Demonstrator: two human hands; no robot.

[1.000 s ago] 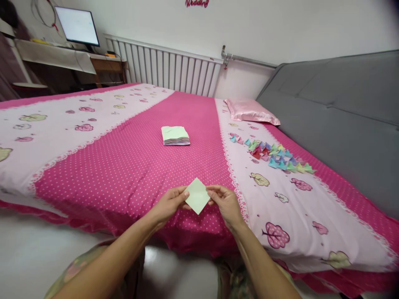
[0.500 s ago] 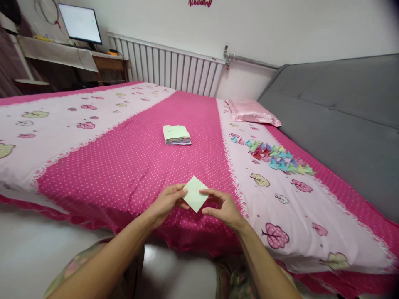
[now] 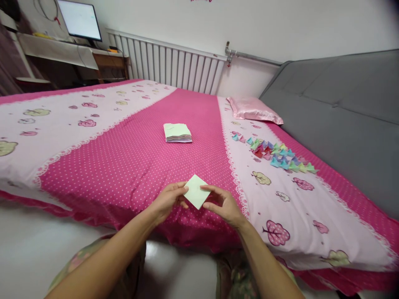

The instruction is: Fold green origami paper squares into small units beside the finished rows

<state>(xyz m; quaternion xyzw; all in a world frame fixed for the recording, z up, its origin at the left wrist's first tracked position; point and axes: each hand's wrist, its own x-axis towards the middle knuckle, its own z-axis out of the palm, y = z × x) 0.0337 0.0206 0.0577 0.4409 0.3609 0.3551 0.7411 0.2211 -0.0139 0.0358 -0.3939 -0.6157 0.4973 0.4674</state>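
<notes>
A pale green square of paper (image 3: 196, 192) is held in the air near the front edge of the bed, turned so one corner points away from me. My left hand (image 3: 170, 200) pinches its left corner, thumb on top and the other fingers underneath. At the right corner, the index finger and thumb of my right hand (image 3: 227, 206) close on the paper's edge. Farther back on the pink dotted bedspread lies a stack of paper squares (image 3: 177, 132), a pale green one on top. Several small folded paper pieces (image 3: 274, 153) in many colours stand in rows to the right.
The bed (image 3: 124, 166) spreads out in front of my knees. A pink satin pillow (image 3: 254, 110) lies by the grey padded headboard (image 3: 343, 99). At the back are a white radiator (image 3: 168, 62) and a desk with a monitor (image 3: 80, 21).
The paper is turned slightly in my fingers, and the right thumb sits a little closer to its lower right edge. The view has shifted slightly downward.
</notes>
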